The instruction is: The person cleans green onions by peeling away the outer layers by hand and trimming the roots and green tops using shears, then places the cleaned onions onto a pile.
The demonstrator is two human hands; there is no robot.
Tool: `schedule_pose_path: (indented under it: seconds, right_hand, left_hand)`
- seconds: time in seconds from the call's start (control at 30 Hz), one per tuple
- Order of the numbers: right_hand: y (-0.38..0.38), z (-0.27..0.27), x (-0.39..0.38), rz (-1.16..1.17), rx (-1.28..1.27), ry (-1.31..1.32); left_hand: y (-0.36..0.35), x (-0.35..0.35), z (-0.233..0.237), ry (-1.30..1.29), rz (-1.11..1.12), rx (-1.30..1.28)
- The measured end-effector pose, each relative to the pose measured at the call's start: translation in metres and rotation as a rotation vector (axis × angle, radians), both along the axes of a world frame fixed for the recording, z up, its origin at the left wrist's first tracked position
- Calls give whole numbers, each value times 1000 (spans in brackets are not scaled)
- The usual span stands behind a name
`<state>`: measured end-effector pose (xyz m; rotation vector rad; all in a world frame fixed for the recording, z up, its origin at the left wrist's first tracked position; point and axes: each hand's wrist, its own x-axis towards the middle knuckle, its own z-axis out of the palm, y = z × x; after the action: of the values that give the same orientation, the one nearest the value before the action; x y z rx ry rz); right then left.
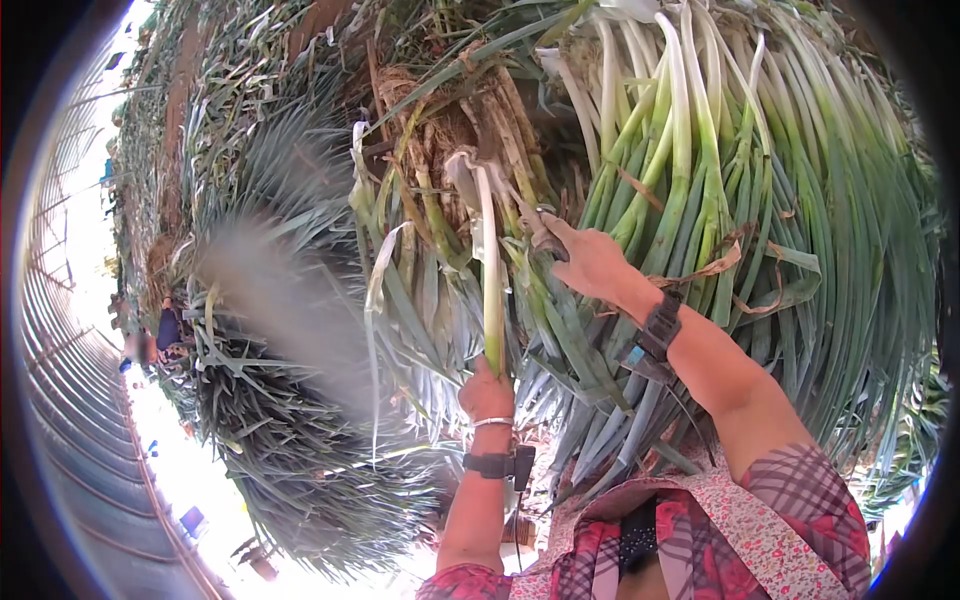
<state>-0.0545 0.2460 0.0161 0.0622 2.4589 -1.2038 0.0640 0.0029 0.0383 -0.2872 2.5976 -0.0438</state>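
Note:
My left hand (487, 393) is wrapped round the green part of a green onion (490, 265). This stalk points away from me, its white end over a pile of withered leaves and roots (440, 150). To the right of the stalk, my right hand (595, 262) reaches left with bent fingers. At its fingertips is a brownish-grey, dirty-looking piece; what it is, I cannot make out. Under and beside the right hand lie loose green leaves (575, 335). A thick layer of green onions (690, 150), white ends away from me, spreads out on the right.
Large heaps of green onions (300, 450) stand on the left, partly covered by a grey-brown blur. Beyond them runs a ribbed, curved wall (80, 450). Another person in dark blue clothing (168, 328) is small at the far left. Torn pale leaves (382, 265) hang near the stalk.

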Motion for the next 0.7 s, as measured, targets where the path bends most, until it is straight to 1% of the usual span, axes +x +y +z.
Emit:
schedule_pose_path:
  seconds: [0.03, 0.1, 0.17, 0.2, 0.23, 0.3, 0.37, 0.4, 0.43, 0.47, 0.5, 0.53, 0.57, 0.63, 0.7]
  right_hand:
    - [0, -4, 3, -4, -9, -5]
    - [0, -2, 9, -12, -21, -7]
    - [4, 17, 22, 7, -130, -139]
    - [7, 24, 29, 40, -117, -191]
    - [10, 27, 35, 25, -124, -188]
    - [15, 28, 48, 35, -165, -244]
    - [22, 30, 51, -12, -204, -241]
    - [26, 30, 53, -39, -225, -236]
    - [28, 30, 55, -51, -235, -243]
    - [28, 28, 55, -65, -241, -247]
    - [29, 26, 56, -74, -244, -249]
    - [29, 25, 59, -74, -242, -248]
    - [29, 23, 60, -43, -198, -257]
    - [24, 16, 62, -12, -149, -269]
    - [21, 7, 66, 6, -119, -221]
  left_hand:
    - [-2, 1, 2, 1, 0, -1]
    - [-13, 9, 12, 11, 208, 292]
    - [-36, 38, 23, 32, 444, 416]
    - [-71, 77, 7, 123, 490, 429]
    - [-106, 115, -4, 212, 532, 440]
    - [-136, 151, 29, 246, 630, 294]
    - [-162, 160, 51, 499, 1035, 450]
    - [-194, 156, 48, 500, 880, 285]
    - [-220, 131, 59, 495, 722, 121]
    - [-249, 89, 63, 561, 660, 139]
    - [-206, 6, 93, 702, 750, 298]
    - [-195, -80, 121, 568, 523, 149]
    - [-136, -156, 155, 749, 421, 613]
    - [-60, -325, 227, 890, -88, 515]
    - [25, -439, 311, 1061, -498, 403]
